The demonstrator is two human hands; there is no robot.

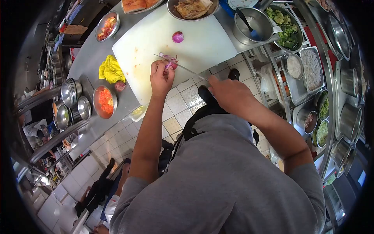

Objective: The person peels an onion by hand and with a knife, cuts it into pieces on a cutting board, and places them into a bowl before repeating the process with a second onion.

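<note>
My left hand (162,78) is closed on a partly sliced red onion (170,63) near the front edge of the white cutting board (210,43). Purple slices lie at its far side. In my right hand (230,91) is the handle of a long knife (187,70), its blade reaching left across the board to the cut onion. Behind the cut piece sits a second red onion piece (177,37), touched by neither hand. My right fingers wrap the handle and hide most of it.
Left of the board are a yellow cloth (111,69), a bowl of diced tomato (105,102) and a small bowl of chopped pieces (107,26). Cooked meat fills a bowl (171,8) behind. A metal pot (253,24) stands right, beside a greens colander (299,43). Other people are at lower left.
</note>
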